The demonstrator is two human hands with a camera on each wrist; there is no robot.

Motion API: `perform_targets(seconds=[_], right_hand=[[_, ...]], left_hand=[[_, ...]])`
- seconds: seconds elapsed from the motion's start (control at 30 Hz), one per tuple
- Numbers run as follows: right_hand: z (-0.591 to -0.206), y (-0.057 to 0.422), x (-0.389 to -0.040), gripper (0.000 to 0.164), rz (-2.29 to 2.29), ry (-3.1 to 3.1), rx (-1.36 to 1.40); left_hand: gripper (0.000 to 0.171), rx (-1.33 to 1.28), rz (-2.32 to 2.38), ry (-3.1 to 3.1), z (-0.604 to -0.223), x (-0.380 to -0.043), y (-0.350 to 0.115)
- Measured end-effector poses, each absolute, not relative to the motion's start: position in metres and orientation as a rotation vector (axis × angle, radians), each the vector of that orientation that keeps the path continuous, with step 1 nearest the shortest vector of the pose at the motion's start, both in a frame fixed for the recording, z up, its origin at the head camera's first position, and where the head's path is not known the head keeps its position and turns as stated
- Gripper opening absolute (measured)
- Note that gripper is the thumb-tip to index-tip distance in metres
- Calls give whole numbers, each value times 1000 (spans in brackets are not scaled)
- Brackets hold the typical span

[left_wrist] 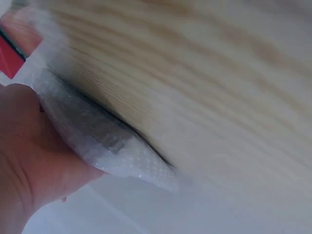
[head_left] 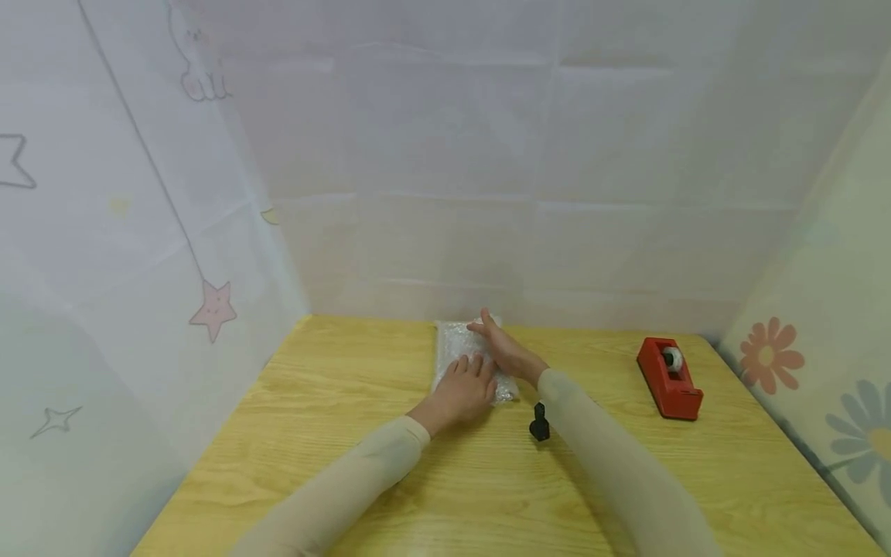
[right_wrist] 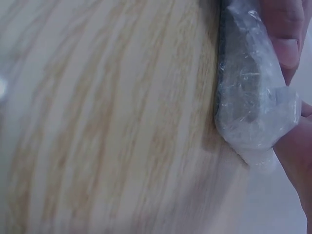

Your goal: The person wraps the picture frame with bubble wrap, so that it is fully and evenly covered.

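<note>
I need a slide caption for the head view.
Left hand on flat clear bubble-wrap package, right hand at its edge, red tape dispenser on yellow wooden table.

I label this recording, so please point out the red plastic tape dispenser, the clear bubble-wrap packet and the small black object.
Red plastic tape dispenser (head_left: pixel 670 382), head view: middle of its body.
Clear bubble-wrap packet (head_left: pixel 455 340), head view: uncovered upper part.
Small black object (head_left: pixel 539 428), head view: its wide lower part.

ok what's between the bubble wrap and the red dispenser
Head view: from the wrap, the right hand and sleeve come first, then bare table to the dispenser; a black object lies nearer the person.
</note>
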State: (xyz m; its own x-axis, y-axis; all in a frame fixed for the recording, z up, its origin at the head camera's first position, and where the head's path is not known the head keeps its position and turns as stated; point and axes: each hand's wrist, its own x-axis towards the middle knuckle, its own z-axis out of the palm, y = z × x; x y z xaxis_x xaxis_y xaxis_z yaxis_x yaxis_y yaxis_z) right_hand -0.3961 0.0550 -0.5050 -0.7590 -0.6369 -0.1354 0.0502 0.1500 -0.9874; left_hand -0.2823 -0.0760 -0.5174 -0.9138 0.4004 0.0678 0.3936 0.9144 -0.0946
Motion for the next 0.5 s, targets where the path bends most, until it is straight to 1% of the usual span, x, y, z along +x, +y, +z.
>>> perform_targets(seconds=[0.2,0.4,0.5], right_hand=[[-497,54,-393,91,-1608,1936,-553],[-497,52,-394,90,-1567,1991,-579],[-502,51,-391,87,-1562,2044,-590]], left_hand=[[61,-655,158,-2962,-522,-293,-78],[62,-625,120,-2995,-522,-294,-78],[69,-632,152,-2997,-524,-291,-78]])
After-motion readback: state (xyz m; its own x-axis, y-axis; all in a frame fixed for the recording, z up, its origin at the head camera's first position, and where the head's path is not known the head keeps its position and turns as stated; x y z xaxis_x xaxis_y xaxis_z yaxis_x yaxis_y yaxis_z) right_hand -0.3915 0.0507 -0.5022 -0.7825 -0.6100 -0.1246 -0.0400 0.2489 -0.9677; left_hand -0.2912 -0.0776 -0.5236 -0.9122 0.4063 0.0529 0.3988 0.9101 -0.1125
